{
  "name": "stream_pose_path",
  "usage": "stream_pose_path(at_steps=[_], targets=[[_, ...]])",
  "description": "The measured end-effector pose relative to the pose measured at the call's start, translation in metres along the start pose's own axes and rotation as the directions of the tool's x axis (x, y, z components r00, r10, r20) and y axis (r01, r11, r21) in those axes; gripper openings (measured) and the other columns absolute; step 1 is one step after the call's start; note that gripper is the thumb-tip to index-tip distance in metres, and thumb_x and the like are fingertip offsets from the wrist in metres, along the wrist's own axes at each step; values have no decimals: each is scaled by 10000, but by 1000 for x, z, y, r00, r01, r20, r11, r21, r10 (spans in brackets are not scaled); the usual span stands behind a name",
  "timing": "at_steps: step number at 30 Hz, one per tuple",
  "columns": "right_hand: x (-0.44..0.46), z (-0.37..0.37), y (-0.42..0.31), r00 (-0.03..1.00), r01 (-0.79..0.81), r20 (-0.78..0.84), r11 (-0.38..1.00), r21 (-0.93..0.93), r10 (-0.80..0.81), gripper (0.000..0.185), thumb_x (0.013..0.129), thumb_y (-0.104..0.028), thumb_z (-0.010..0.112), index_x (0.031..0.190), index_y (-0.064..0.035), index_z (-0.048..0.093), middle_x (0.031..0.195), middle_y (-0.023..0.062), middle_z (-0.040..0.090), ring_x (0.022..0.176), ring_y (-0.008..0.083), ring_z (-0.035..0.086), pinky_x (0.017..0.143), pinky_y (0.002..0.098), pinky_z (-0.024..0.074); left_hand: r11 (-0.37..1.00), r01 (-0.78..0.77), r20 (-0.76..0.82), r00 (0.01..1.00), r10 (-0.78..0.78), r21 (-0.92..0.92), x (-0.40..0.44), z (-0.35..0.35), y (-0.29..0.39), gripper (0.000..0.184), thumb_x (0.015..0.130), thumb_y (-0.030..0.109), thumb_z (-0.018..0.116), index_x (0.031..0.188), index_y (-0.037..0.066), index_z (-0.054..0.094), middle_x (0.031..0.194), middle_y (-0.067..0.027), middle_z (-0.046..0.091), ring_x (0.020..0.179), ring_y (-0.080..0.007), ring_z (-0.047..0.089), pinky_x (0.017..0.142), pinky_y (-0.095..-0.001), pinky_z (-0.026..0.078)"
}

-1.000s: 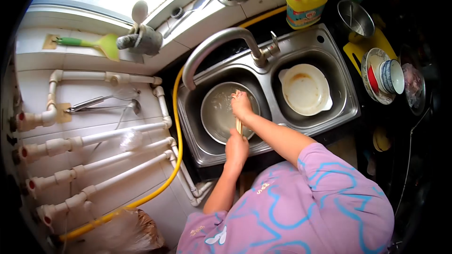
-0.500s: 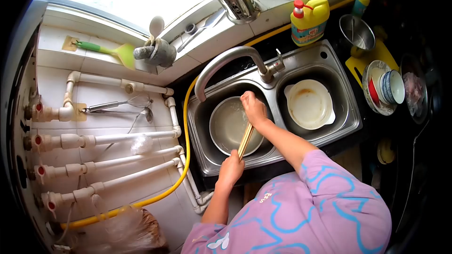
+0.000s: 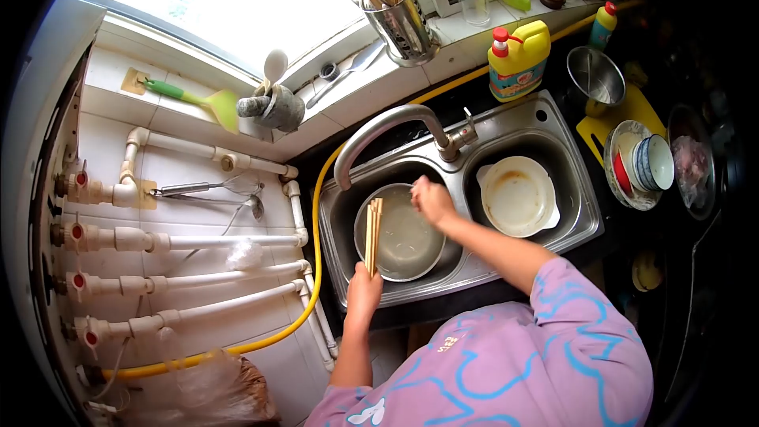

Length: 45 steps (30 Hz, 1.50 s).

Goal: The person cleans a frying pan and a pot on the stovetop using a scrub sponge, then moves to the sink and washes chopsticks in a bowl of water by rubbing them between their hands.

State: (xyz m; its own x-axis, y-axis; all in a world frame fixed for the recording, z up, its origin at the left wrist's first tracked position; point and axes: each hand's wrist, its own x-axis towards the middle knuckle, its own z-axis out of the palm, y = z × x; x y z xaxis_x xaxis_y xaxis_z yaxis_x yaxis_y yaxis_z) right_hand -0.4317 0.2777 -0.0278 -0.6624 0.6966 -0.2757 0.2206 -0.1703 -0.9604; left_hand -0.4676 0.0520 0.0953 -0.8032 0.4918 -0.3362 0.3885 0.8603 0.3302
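Note:
My left hand (image 3: pixel 364 294) is closed round the lower ends of a bundle of wooden chopsticks (image 3: pixel 374 233), which points up over the left rim of a metal basin (image 3: pixel 407 241). The basin sits in the left sink bowl and holds cloudy water. Over the basin's upper right edge is my right hand (image 3: pixel 432 200), apart from the chopsticks. Its fingers are bent together, and whatever they may hold is too small to make out. The curved faucet (image 3: pixel 387 120) reaches over the left bowl.
A white pot (image 3: pixel 518 196) lies in the right sink bowl. Behind stand a yellow detergent jug (image 3: pixel 519 62) and a metal chopstick holder (image 3: pixel 403 28). Stacked bowls (image 3: pixel 655 162) are at the right. A yellow hose (image 3: pixel 317 229) and white pipes (image 3: pixel 229 241) run along the left.
The chopsticks have moved left and now stand more upright in my left hand. My right hand has come away from them, and the view has shifted to show more of the windowsill.

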Motion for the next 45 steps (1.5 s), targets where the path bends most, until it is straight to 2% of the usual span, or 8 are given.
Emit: stream_pose_path(at_steps=[11,13,20,25,31,39,42,45], targets=[[0,19,-37,913,-371,-88,901,224,397,290,990,-301,511,992,-11,512,869,189,673,737,378,668,699,471,542,986,-145,128,980,155,-82,-15,48,30,202,872,174,539,982,7,517,730,-251,635,609,-384,632,541,-460,492],[5,13,-35,801,357,-353,860,-365,-483,278,1014,-317,479,1033,-70,605,705,110,633,574,277,620,559,396,512,971,-134,213,961,176,-200,-15,41,18,199,873,184,531,987,22,527,663,-142,591,472,-188,542,419,-349,433],[-62,-10,-38,309,941,658,119,-318,-687,323,856,-332,557,579,-167,575,574,55,604,575,271,637,552,388,481,917,213,542,840,4,-338,-28,-26,63,130,870,151,563,955,55,543,630,-6,482,453,-100,437,385,-279,341],[24,-44,-7,991,61,124,997,-54,-54,379,980,-449,438,964,-100,586,750,106,672,602,258,663,561,388,530,786,304,504,863,11,-538,-33,-43,46,87,926,137,569,929,83,500,618,31,421,417,-63,372,362,-243,305],[-60,-12,-82,593,-662,800,514,546,-86,532,953,-492,557,1301,-108,436,1273,152,575,1136,302,605,957,436,485,549,320,502,837,218,-772,5,-11,45,131,913,152,626,961,75,532,555,30,422,402,-74,368,374,-240,301],[-61,-3,-67,808,383,411,907,177,-422,150,861,-242,691,848,-119,606,804,31,647,849,211,639,750,367,496,829,-203,-35,976,217,-521,26,37,-9,268,900,152,651,1139,64,567,970,-45,615,861,-139,615,739,-284,512],[-53,-13,-58,452,890,389,375,-259,-803,129,777,-243,683,745,-163,587,700,2,570,715,231,580,694,373,452,-134,737,621,640,453,-662,3,-13,9,451,967,297,533,1263,-42,507,1096,-198,639,1023,-349,646,948,-489,516],[-63,-12,-61,83,995,579,37,-91,-811,176,752,-291,659,692,-172,543,664,-20,527,717,191,581,696,339,445,-17,808,739,547,393,-589,-15,-9,33,280,947,205,555,1114,-20,533,844,-108,604,758,-219,617,704,-344,537]])
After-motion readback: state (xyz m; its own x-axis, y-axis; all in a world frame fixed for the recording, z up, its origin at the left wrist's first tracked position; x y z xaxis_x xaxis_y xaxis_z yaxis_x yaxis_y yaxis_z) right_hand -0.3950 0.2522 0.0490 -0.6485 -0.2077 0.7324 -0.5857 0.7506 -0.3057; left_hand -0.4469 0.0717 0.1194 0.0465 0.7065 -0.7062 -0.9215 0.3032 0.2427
